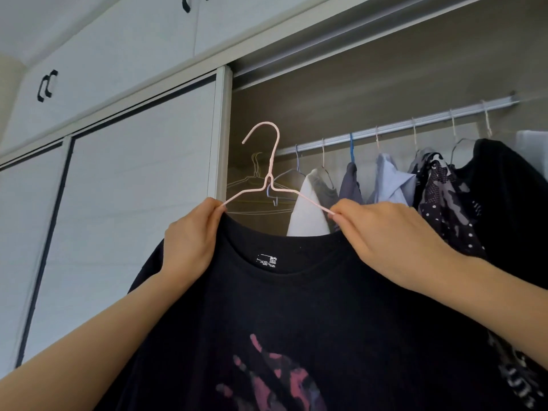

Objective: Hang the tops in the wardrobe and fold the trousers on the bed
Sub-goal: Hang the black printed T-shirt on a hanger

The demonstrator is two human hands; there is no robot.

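You held a black cotton T-shirt (267, 315) with a pink and dark red print on its chest up in front of an open wardrobe. The shirt sat on a thin pale pink wire hanger (268, 164), whose sloping arms ran into the neck opening on both sides. Its hook stood upright above the collar, free in the air, and was not on the rail. Your left hand (189, 241) pinched the left arm of the hanger together with the shirt's shoulder, fingers curled round the cloth. Your right hand (385, 238) did the same on the right side, thumb and fingertips closed on the wire and the fabric. A small white printed label (267, 260) showed inside the back of the neck. Behind the shirt, a ribbed silver metal rail (400, 126) ran across the wardrobe, sloping up to the right in this view. On it hung a white garment (305, 212), a light blue shirt (391, 182), a dark spotted patterned top (444, 197) and a plain black garment (510, 188), close together. A few bare wire hangers (255, 179) hung at the rail's left end, behind the pink one. To the left stood a pale grey sliding door (133, 188), and above it white cupboards with black handles (47, 86)
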